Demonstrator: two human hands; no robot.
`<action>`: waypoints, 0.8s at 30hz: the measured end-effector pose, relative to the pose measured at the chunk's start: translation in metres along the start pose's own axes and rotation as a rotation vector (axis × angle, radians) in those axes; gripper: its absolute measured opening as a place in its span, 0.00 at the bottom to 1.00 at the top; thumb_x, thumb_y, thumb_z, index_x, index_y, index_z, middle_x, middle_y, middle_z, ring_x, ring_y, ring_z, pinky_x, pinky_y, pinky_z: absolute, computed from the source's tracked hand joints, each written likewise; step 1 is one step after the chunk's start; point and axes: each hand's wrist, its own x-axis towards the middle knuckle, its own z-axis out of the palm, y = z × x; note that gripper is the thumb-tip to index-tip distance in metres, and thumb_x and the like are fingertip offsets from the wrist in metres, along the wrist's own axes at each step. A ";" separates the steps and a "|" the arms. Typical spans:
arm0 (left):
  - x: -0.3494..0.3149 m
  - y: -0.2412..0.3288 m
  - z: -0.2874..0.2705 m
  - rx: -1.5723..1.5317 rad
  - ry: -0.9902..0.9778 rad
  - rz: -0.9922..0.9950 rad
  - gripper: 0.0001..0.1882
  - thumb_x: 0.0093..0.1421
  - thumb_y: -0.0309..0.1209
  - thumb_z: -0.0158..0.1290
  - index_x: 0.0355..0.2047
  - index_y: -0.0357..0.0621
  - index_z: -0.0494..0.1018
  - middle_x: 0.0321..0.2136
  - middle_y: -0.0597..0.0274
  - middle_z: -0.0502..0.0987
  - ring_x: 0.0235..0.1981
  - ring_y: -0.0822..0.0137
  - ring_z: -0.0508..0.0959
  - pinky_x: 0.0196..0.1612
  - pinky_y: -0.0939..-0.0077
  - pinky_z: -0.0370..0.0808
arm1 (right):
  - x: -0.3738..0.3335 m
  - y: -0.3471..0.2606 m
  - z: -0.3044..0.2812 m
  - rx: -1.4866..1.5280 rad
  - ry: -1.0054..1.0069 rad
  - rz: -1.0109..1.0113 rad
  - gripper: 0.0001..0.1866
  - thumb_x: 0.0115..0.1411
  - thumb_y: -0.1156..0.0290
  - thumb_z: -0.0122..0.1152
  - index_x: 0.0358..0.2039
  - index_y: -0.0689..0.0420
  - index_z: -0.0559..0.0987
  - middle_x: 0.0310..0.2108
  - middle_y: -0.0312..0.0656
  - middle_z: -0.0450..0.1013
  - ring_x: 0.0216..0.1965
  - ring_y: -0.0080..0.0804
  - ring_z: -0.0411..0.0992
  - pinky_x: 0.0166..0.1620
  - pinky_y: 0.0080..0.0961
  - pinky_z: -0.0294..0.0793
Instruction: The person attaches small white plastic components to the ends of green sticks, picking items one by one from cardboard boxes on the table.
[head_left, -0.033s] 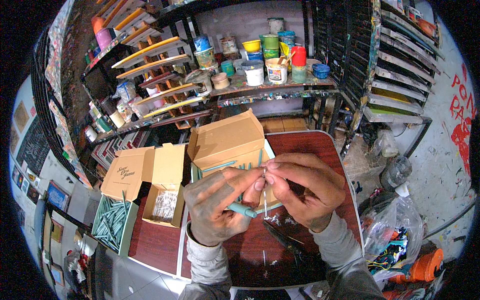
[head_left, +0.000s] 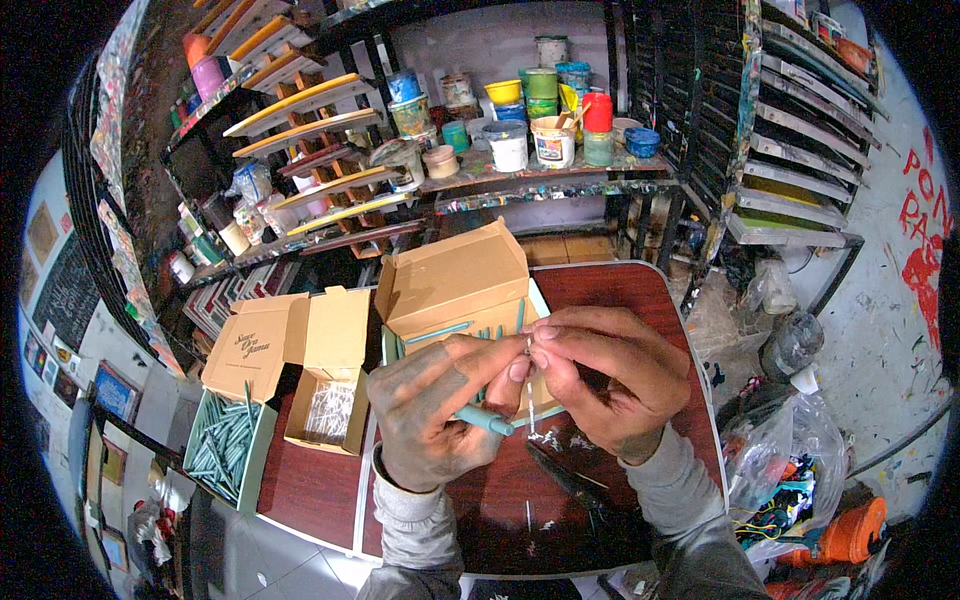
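Observation:
My left hand (head_left: 432, 405) is closed, its lower fingers round a teal pen barrel (head_left: 487, 419) that points toward the right. Fingertips of my left hand and my right hand (head_left: 612, 375) meet in a pinch on a thin, whitish, translucent strip (head_left: 531, 400), which hangs down between them. Its top end is hidden by the fingers. Just beyond the hands stands an open cardboard box (head_left: 455, 268) with several teal pen barrels inside. Under my hands a dark tool (head_left: 565, 474), perhaps pliers, lies on the dark red table (head_left: 625, 285) among small white scraps.
To the left are a box (head_left: 256, 462) full of teal barrels and a smaller box (head_left: 322, 441) of thin white pieces. Paint tubs (head_left: 508, 148) line the shelf behind. A clear plastic bag (head_left: 770, 450) and an orange roll (head_left: 850, 530) lie at the right.

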 end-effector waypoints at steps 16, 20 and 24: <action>-0.001 0.000 0.000 -0.017 0.028 0.025 0.08 0.52 0.25 0.65 0.34 0.41 0.83 0.25 0.58 0.82 0.22 0.63 0.82 0.25 0.73 0.76 | 0.001 0.003 0.001 0.039 -0.018 -0.036 0.13 0.52 0.81 0.70 0.39 0.60 0.83 0.38 0.48 0.80 0.38 0.41 0.81 0.42 0.31 0.81; 0.002 0.001 -0.003 -0.018 0.001 0.043 0.08 0.52 0.25 0.65 0.34 0.40 0.83 0.25 0.57 0.82 0.21 0.63 0.81 0.24 0.74 0.76 | 0.006 0.002 0.001 0.068 -0.040 -0.042 0.10 0.51 0.82 0.71 0.35 0.61 0.82 0.36 0.47 0.80 0.37 0.40 0.80 0.42 0.31 0.81; 0.000 0.001 -0.002 -0.036 0.005 0.019 0.07 0.54 0.27 0.64 0.33 0.40 0.82 0.24 0.56 0.82 0.21 0.63 0.81 0.24 0.73 0.75 | 0.001 0.005 0.004 0.201 0.009 0.051 0.10 0.52 0.82 0.70 0.35 0.60 0.81 0.35 0.47 0.80 0.38 0.39 0.80 0.43 0.31 0.80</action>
